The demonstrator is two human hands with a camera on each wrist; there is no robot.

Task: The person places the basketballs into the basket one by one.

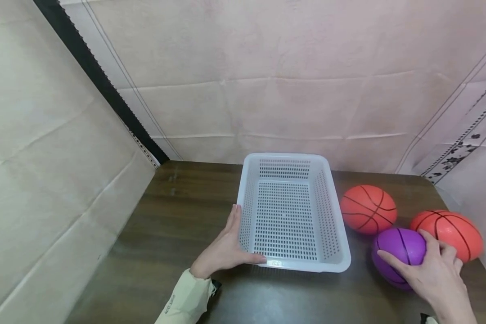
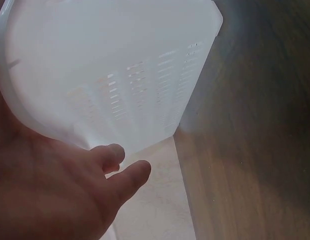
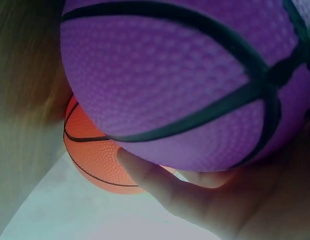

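Observation:
A light grey perforated plastic basket (image 1: 285,266) stands on the dark wooden table, with nothing in it. My left hand (image 1: 222,254) holds its near left corner, thumb along the near rim and fingers against the left side. The outer wall of the basket (image 2: 145,85) fills much of the left wrist view, above my left hand (image 2: 55,185). To the right, my right hand (image 1: 437,272) grips a purple toy basketball (image 1: 397,252), fingers and thumb spread round it. The same purple ball (image 3: 180,80) is close up in the right wrist view.
One orange-red basketball (image 1: 367,209) sits just right of the basket. Another orange-red basketball (image 1: 449,229) is behind my right hand, near the table's right edge. Pale cloth walls (image 1: 275,108) rise behind and beside the table (image 1: 146,252).

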